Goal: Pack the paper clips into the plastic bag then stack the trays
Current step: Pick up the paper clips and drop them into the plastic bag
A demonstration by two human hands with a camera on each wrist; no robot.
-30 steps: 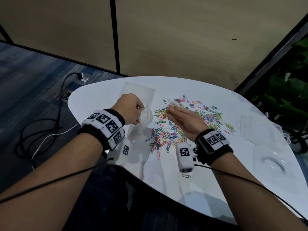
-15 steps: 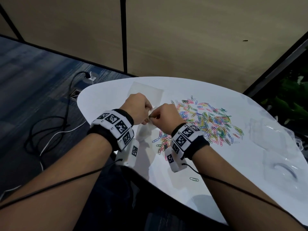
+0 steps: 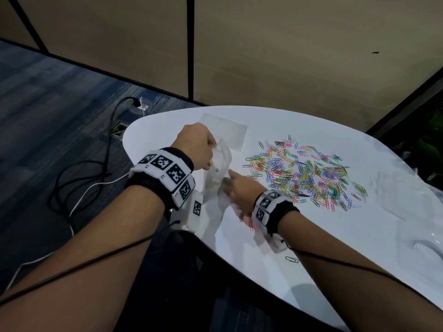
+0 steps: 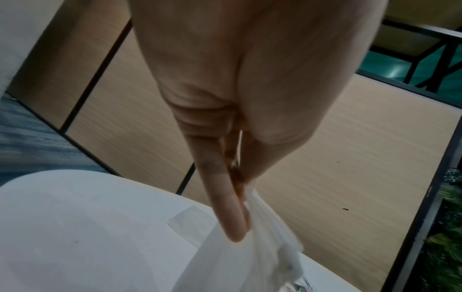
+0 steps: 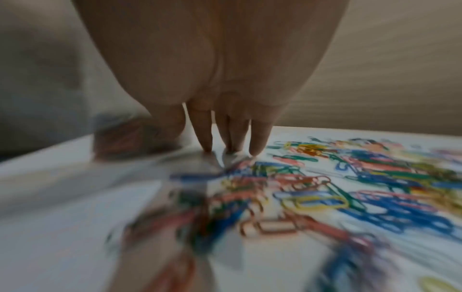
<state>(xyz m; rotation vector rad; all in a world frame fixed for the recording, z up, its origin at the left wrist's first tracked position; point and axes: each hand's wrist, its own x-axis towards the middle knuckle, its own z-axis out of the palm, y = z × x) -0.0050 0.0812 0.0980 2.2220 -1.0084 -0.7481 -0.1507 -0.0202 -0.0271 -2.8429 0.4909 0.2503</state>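
**Hands at the bag mouth, most clips still loose**

Left hand [image 3: 195,146] is raised just above the white table [image 3: 335,248], fingers & thumb curled, pinching the top edge of a clear plastic bag [image 3: 219,168] so it hangs open w/ its lower end on the tabletop. Left wrist view confirms the pinch: bag film bunches out from under the fingertips. Right hand [image 3: 239,189] sits low beside the bag, just left of the pile, fingers fairly straight & pointing down at the surface. Right wrist view is blurred; fingertips [image 5: 257,146] touch the table at the pile's near edge, and I can't tell if they hold any clip.

Paper clips [image 3: 306,173], many colours, lie spread across the middle of the table, to the right of the bag. One stray clip [image 3: 292,259] lies near the front edge, apart from the rest.

Clear plastic trays [image 3: 407,195] sit at the far right, faint & hard to make out; can't tell if stacked.

Progress, as a judgement: early. Little shows inside the bag, the bulk of the clips remains loose, and the tray stacking looks not yet begun.
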